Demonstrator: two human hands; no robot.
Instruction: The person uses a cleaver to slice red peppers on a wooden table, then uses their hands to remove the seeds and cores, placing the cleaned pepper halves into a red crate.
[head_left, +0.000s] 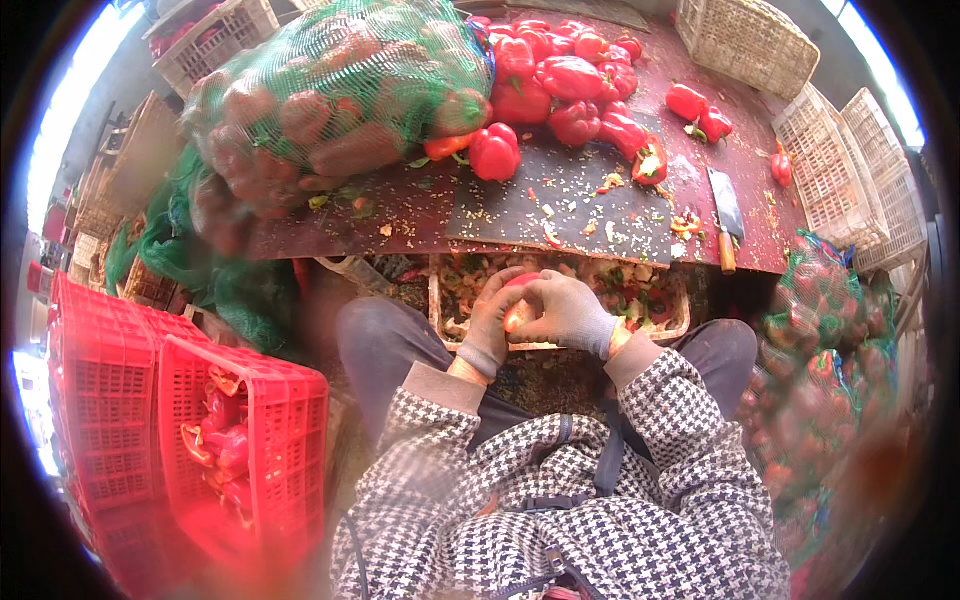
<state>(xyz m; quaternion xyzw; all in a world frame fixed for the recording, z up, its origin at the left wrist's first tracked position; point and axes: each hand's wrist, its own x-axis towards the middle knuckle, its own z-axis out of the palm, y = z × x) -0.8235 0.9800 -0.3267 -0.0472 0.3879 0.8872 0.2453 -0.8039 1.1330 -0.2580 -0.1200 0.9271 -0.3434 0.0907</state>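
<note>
My gloved left hand (489, 324) and gloved right hand (568, 309) hold a piece of red bell pepper (517, 313) between them, with its pale inner side partly showing. They are above a shallow crate of pepper scraps (679, 322), which lies between my knees under the table edge. On the table, a heap of whole red bell peppers (574, 79) lies beyond a dark board (562, 195) strewn with seeds. A cut pepper (650, 160) rests at that board's right side. Farther right, a cleaver with a wooden handle (725, 214) lies near the table edge.
A green mesh sack of peppers (330, 97) covers the table's left part. Red plastic crates (289, 442), one holding cut peppers (225, 442), stand at lower left. Pale crates (832, 165) stand at the right, above more filled mesh sacks (817, 375).
</note>
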